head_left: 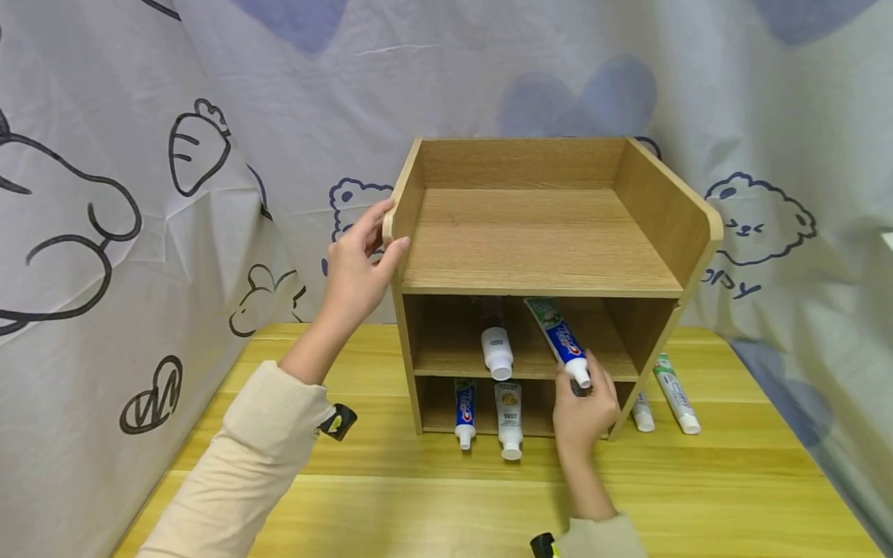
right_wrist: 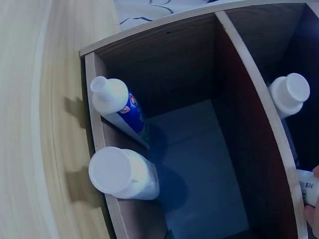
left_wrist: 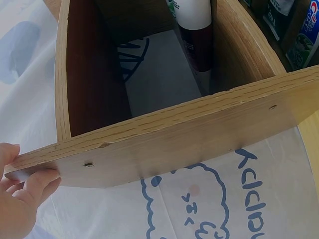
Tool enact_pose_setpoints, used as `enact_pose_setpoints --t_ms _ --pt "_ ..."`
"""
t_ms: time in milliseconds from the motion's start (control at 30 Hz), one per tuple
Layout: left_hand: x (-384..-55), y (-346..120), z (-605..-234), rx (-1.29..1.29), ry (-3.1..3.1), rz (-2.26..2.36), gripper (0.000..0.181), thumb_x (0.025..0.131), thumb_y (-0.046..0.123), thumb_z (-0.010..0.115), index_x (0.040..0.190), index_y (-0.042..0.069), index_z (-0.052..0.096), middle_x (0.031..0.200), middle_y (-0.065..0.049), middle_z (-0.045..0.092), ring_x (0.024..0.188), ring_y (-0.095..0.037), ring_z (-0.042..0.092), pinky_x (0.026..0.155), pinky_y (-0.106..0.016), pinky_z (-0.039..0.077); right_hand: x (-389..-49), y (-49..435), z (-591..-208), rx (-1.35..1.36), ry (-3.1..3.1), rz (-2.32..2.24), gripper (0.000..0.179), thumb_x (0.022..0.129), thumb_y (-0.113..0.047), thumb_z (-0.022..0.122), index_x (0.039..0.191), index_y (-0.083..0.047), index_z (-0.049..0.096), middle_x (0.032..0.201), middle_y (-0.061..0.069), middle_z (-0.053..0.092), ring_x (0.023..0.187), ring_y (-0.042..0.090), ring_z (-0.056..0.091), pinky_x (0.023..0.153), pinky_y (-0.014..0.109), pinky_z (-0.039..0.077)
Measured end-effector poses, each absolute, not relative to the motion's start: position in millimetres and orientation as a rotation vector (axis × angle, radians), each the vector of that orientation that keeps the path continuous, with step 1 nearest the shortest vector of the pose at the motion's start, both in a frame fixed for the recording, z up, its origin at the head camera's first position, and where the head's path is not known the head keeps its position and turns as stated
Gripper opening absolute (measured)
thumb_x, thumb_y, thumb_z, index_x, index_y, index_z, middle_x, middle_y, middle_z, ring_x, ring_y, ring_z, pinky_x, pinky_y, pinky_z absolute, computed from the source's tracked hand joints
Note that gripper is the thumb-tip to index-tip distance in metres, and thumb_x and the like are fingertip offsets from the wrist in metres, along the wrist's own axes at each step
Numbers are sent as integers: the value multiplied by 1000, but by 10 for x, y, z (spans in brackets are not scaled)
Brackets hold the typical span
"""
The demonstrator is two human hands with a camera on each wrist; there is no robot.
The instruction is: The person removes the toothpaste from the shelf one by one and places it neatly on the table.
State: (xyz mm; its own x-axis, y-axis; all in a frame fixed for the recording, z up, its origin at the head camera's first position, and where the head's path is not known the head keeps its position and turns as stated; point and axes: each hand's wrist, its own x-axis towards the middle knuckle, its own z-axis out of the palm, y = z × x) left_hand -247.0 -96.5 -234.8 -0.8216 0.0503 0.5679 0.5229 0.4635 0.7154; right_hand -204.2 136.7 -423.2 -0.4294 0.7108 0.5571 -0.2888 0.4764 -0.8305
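My left hand (head_left: 356, 263) grips the front edge of the left side panel of a wooden shelf unit (head_left: 544, 225). In the left wrist view, its thumb and fingers (left_wrist: 42, 184) lie on either side of the panel's corner. My right hand (head_left: 584, 411) pinches a blue, white and green toothpaste tube (head_left: 563, 341) near its white cap, at the right of the middle compartment. The tube slants inward, cap toward me. Left of it on the same level lies a white-capped tube (head_left: 498, 353), its dark rear end in shadow.
In the bottom compartment, a blue toothpaste tube (head_left: 465, 411) and a white tube (head_left: 510, 418) poke out past the front edge. Right of the unit, a green-and-white tube (head_left: 677, 395) and a white-capped tube (head_left: 643, 413) lie on the wooden table (head_left: 391, 504). A printed curtain (head_left: 279, 155) hangs behind.
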Motion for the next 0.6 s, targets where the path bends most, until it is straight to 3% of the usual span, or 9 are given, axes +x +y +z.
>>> enact_pose_setpoints --t_ms 133,233,533,600 --pt "-2472 -973 -2352 -480 -2238 -1337 48 89 7 59 135 4 45 126 -21 57 116 -28 57 92 -30 53 -2028 1440 -4235 -355 -1657 1203 34 69 4 73 103 7 67 94 26 67 79 5 56 59 1 42" --pt "-2472 -975 -2356 -489 -2222 -1333 48 88 5 59 134 2 46 126 -22 57 116 -29 57 92 -32 52 -2009 1507 -4235 -318 -1662 1226 34 69 6 72 103 7 68 95 26 66 78 -7 49 60 0 43" --pt "-2475 -975 -2358 -492 -2209 -1334 48 88 3 60 134 1 47 124 -23 57 114 -30 58 92 -33 53 -1955 1731 -4215 -219 -1724 1330 36 70 10 71 105 10 65 96 28 65 76 -10 50 61 -2 45" --pt "-2475 -972 -2357 -494 -2208 -1336 48 88 3 60 134 1 47 124 -23 57 114 -30 58 93 -33 52 -1946 1789 -4196 -230 -1737 1367 35 70 11 71 105 10 66 95 20 66 78 -11 52 65 -1 47"
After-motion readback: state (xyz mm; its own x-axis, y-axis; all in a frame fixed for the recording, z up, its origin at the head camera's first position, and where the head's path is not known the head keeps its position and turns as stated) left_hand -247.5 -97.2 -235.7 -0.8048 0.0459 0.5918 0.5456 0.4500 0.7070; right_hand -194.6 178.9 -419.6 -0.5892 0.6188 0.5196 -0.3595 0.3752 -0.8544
